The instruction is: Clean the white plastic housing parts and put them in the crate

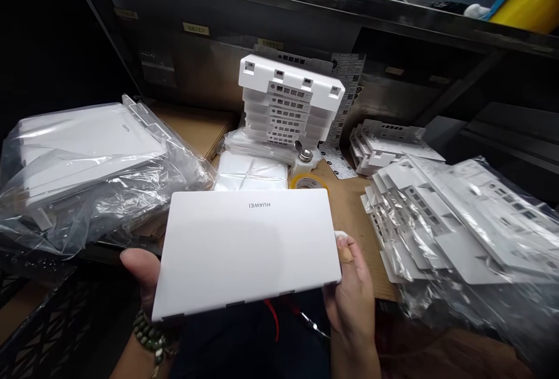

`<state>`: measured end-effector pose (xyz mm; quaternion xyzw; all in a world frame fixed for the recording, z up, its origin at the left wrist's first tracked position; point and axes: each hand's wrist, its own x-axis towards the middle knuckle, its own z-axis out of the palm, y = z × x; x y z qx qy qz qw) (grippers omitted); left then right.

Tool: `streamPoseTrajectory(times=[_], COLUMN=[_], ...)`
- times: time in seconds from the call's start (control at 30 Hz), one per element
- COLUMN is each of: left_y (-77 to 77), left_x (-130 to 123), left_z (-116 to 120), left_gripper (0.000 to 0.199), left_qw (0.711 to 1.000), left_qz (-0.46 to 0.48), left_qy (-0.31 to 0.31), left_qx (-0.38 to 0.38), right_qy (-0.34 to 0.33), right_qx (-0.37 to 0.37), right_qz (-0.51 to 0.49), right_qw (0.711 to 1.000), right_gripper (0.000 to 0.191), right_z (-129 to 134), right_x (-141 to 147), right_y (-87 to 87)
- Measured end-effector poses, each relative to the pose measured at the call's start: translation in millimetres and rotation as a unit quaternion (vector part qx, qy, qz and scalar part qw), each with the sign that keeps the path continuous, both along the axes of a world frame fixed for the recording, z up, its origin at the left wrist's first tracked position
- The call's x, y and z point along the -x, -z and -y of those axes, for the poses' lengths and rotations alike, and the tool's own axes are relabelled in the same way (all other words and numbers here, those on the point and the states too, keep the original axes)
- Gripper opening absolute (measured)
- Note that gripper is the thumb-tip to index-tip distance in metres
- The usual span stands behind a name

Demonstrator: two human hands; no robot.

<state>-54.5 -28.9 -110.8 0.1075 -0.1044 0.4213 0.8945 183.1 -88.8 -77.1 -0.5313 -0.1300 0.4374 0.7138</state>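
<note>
White panel held up between both hands, long axis running side to side, in front of the worktop.
Left hand's on its left end, thumb raised, fingers hidden, so can't tell its grip; right hand's against the other end, upright, fingertips pinching a white wad.

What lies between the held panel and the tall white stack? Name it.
Head view shows a wrapped white bundle, a small bottle and a yellow tape roll.
</note>
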Motion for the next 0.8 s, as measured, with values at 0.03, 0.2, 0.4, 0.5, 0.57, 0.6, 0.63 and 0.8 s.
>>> streamPoseTrajectory(times=[0.03, 0.2, 0.4, 0.5, 0.57, 0.6, 0.63, 0.8], left_y=[-0.6, -16.2, -41.5, -49.1, -56.9, -61.9, -67.3, -81.5], left_x=[0, 10, 19, 17, 14, 12, 9, -3], left_z=[1, -3, -19, -16, -12, -10, -8, -5], left_gripper=[0.087, 0.082, 0.055, 0.033, 0.022, 0.017, 0.012, 0.005], left_qw=[1.0, 0.989, 0.821, 0.744, 0.69, 0.662, 0.636, 0.573], left_qz=[-0.004, -0.144, -0.548, -0.617, -0.622, -0.611, -0.596, -0.585], left_qy=[-0.007, -0.022, -0.158, -0.253, -0.328, -0.352, -0.368, -0.409], left_qx=[0.013, 0.034, 0.019, -0.036, -0.173, -0.254, -0.323, -0.403], right_qy=[-0.001, 0.008, 0.059, 0.089, 0.114, 0.116, 0.114, 0.115], right_qx=[-0.002, -0.014, -0.086, -0.098, -0.093, -0.091, -0.09, -0.077], right_qz=[0.002, 0.012, 0.147, 0.268, 0.306, 0.301, 0.283, 0.237], right_qw=[1.0, 1.0, 0.984, 0.954, 0.941, 0.942, 0.948, 0.961], right_gripper=[0.039, 0.038, 0.033, 0.029, 0.028, 0.027, 0.026, 0.024], right_z=[0, 1, 5, 1, -2, -3, -4, 2], right_x=[0, -2, -18, -26, -28, -29, -30, -31], right_y=[-0.3, 3.3, 27.2, 28.7, 22.6, 18.5, 14.3, 0.5])
